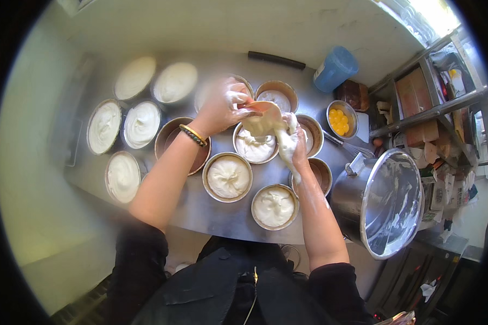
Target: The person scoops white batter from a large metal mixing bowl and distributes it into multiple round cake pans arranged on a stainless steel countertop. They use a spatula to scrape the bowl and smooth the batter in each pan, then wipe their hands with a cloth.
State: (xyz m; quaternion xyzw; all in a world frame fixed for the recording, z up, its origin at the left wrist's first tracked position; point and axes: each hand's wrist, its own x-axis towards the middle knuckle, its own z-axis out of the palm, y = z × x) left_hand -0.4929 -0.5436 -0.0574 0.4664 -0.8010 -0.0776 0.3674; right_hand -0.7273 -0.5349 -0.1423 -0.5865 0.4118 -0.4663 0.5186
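Note:
My left hand (223,106), smeared with white batter, pinches a pliable batter-coated bowl scraper (264,107). Its far edge is against or close to my right hand (300,147), whose fingers are largely hidden by batter and the scraper. Thick white batter (286,146) clings to that hand and trails down its wrist. Both hands are above a round cake pan (255,148) partly filled with batter. Nearer to me are two more filled pans, one on the left (227,177) and one on the right (275,206).
Several batter-filled pans (142,124) occupy the steel table's left side. Pans with bare walls (278,87) sit near my hands. On the right are a bowl of egg yolks (338,122), a whisk (351,147), a blue bucket (336,68) and a tilted, batter-streaked steel pot (351,199).

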